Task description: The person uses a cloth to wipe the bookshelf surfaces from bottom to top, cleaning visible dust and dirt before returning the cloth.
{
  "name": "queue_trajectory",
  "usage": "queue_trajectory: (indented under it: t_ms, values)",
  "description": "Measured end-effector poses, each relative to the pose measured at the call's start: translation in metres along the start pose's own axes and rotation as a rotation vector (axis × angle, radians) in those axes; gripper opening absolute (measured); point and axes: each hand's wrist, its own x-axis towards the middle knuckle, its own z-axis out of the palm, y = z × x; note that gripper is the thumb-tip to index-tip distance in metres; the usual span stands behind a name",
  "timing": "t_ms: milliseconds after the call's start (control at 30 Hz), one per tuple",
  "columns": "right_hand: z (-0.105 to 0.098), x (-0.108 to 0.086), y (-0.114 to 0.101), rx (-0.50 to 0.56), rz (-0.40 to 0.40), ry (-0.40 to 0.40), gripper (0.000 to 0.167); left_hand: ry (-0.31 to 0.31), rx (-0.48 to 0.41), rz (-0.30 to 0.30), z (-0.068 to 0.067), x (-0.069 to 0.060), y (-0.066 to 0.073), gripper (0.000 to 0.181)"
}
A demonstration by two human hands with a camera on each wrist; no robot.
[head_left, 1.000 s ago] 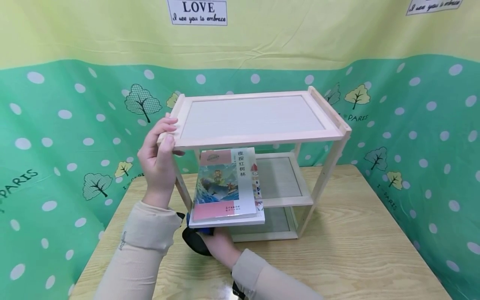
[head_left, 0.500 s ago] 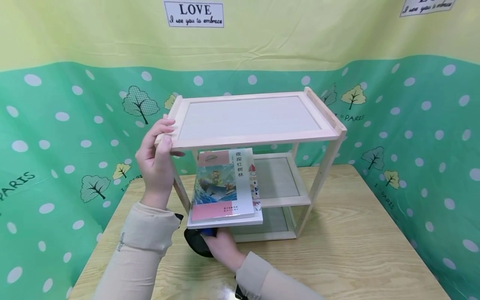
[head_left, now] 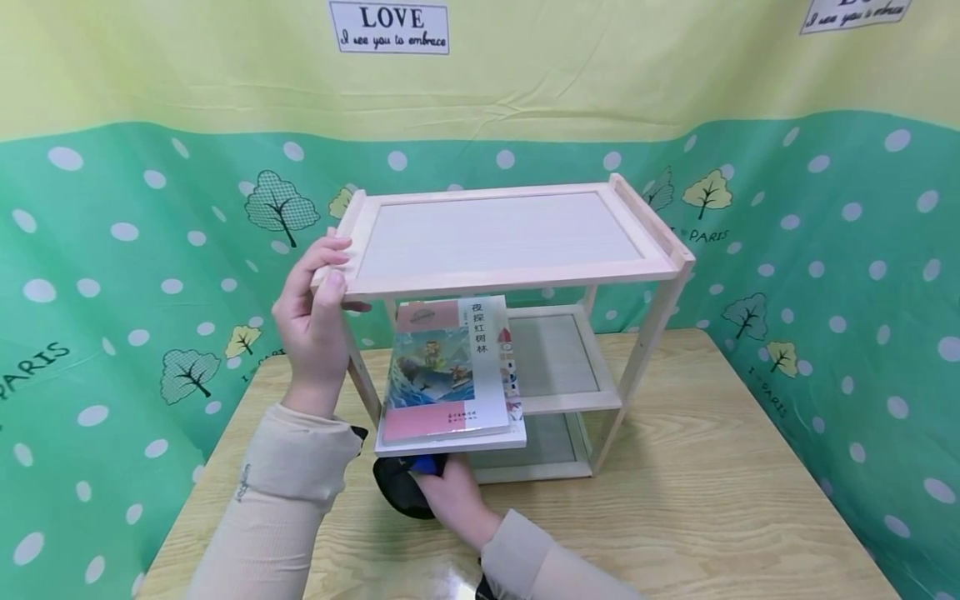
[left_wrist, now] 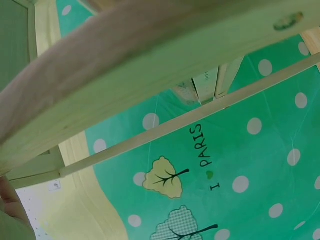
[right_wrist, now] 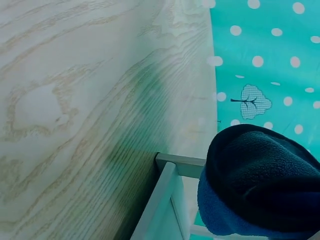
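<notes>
My left hand (head_left: 313, 325) grips the front left corner of a pale wooden three-tier shelf (head_left: 510, 237), thumb in front and fingers over the edge. Below the middle tier, at the left, my right hand (head_left: 456, 498) holds a soft black and blue fleece item (head_left: 405, 490). The right wrist view shows this fleece item (right_wrist: 260, 180) with a dark rounded rim and a fuzzy surface; its exact kind is unclear. A book with a pink and sea-picture cover (head_left: 431, 375) lies on another book (head_left: 516, 433) on the middle tier, both jutting past its front edge.
The shelf stands on a wood-grain table (head_left: 712, 492). A green and yellow patterned curtain (head_left: 817, 192) surrounds the table at the back and sides. The shelf's middle tier (head_left: 555, 354) extends to the right of the books, with the bottom tier (head_left: 540, 446) beneath.
My right hand has shifted slightly right and toward me, with the fleece item in it. The left hand keeps its grip on the shelf corner, and the books stay in place.
</notes>
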Motion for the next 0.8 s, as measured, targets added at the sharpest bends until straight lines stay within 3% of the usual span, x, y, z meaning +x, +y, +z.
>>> queue_trajectory:
  t_ms: [267,800]
  values:
    - [-0.006,-0.005,0.007,0.058,-0.01,0.0,0.053,0.0,0.007,-0.019,0.0,0.0,0.0,0.025]
    - [-0.017,-0.011,0.017,0.018,-0.041,0.086,0.038,0.0,-0.01,-0.014,-0.001,-0.001,0.0,0.024]
